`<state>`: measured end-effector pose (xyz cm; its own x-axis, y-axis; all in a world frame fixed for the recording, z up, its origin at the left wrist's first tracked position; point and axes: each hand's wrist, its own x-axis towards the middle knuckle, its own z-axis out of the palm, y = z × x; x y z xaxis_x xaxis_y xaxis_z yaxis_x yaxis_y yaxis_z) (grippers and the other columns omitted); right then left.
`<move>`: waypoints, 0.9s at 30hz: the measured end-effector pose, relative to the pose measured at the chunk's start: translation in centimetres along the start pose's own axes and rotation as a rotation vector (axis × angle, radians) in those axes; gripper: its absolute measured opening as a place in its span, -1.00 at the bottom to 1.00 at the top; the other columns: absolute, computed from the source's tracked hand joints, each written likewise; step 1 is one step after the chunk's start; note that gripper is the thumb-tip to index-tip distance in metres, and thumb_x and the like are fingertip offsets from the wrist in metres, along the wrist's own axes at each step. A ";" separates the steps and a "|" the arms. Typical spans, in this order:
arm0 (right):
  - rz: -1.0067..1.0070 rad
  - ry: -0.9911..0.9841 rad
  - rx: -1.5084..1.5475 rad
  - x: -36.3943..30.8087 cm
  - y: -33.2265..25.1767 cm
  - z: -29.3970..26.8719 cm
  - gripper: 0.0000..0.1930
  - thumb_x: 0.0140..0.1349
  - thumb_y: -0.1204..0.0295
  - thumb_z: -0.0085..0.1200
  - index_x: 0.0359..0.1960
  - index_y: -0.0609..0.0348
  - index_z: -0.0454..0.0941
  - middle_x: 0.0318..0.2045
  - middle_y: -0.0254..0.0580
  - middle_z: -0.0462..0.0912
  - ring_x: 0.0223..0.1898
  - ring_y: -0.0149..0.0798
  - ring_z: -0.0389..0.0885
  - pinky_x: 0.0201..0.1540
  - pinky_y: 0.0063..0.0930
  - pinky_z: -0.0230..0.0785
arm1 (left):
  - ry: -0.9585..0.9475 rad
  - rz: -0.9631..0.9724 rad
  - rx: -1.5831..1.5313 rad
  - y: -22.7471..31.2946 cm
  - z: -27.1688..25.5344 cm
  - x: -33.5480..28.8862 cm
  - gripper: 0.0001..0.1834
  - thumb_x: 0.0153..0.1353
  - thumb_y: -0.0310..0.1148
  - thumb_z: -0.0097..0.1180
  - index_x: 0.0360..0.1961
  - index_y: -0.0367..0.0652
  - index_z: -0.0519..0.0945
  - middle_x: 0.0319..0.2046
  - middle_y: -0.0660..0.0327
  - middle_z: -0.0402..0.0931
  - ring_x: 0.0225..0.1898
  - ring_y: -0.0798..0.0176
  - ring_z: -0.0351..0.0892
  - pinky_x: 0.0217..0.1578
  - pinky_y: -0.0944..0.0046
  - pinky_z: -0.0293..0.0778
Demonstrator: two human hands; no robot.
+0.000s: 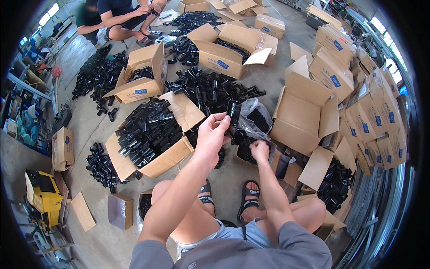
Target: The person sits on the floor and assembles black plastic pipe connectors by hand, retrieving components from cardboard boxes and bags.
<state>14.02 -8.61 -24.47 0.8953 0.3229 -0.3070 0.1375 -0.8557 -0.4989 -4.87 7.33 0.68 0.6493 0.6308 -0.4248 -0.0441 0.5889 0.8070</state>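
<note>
My left hand (pixel 212 136) is closed around a black tubular pipe fitting (pixel 234 111), held up in front of me with one round opening toward the lower end. Lower and to the right, my right hand (pixel 260 151) reaches into a small carton holding many small black parts (pixel 246 153). Its fingers are pinched together, and what they hold, if anything, is too small to make out. Just beyond that carton, a clear plastic bag (pixel 251 107) contains more small black pieces. A wide open carton (pixel 166 158) heaped with black fittings (pixel 150 130) stands left of my left hand.
An empty open carton (pixel 295 117) stands to the right, before stacked closed cartons (pixel 365 119). Loose fittings (pixel 210 87) are piled on the floor ahead. Another open carton (pixel 221 62) lies farther off. Two people (pixel 121 18) crouch at the far left. A yellow machine (pixel 45 197) stands left.
</note>
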 end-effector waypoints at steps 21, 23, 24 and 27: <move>0.004 0.098 -0.014 -1.4 1.9 3.3 -0.83 0.20 0.40 0.21 -0.23 0.19 0.68 -0.22 0.05 0.75 -0.11 0.12 0.73 -0.03 -0.08 0.57 | -0.153 -0.146 -0.283 0.2 -0.1 -0.6 -0.74 0.54 -0.21 -0.10 -0.01 -0.16 0.50 -0.07 0.11 0.63 -0.04 0.22 0.66 0.05 0.19 0.66; -0.104 0.178 0.206 -1.8 0.9 1.8 -0.82 0.19 0.43 0.27 -0.21 0.24 0.65 -0.34 -0.02 0.76 -0.24 -0.05 0.76 -0.10 -0.23 0.58 | -0.138 -0.114 -0.283 0.3 0.3 -0.8 -0.72 0.55 -0.20 -0.12 0.02 -0.16 0.48 -0.05 0.04 0.65 0.01 0.17 0.66 0.06 0.19 0.64; -0.103 0.181 0.202 -1.9 0.3 1.1 -0.82 0.19 0.43 0.27 -0.21 0.24 0.65 -0.34 -0.02 0.76 -0.24 -0.05 0.76 -0.10 -0.23 0.58 | -0.149 -0.065 -0.239 0.4 0.4 -0.8 -0.74 0.55 -0.18 -0.11 0.00 -0.14 0.46 -0.06 0.07 0.65 0.01 0.21 0.65 0.04 0.21 0.63; -0.099 0.071 0.856 -2.4 -3.1 -2.1 -0.81 0.22 0.49 0.31 -0.18 0.24 0.62 -0.34 -0.12 0.75 -0.27 -0.24 0.75 -0.16 -0.40 0.59 | -0.152 0.023 -0.181 0.0 0.9 -0.8 -0.75 0.55 -0.16 -0.09 -0.04 -0.10 0.45 -0.06 0.11 0.65 -0.02 0.26 0.65 0.00 0.25 0.58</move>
<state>12.28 -7.56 -20.50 0.9244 0.3293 -0.1923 -0.1243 -0.2166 -0.9683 -4.68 6.40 1.40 0.7529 0.5699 -0.3292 -0.1868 0.6647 0.7234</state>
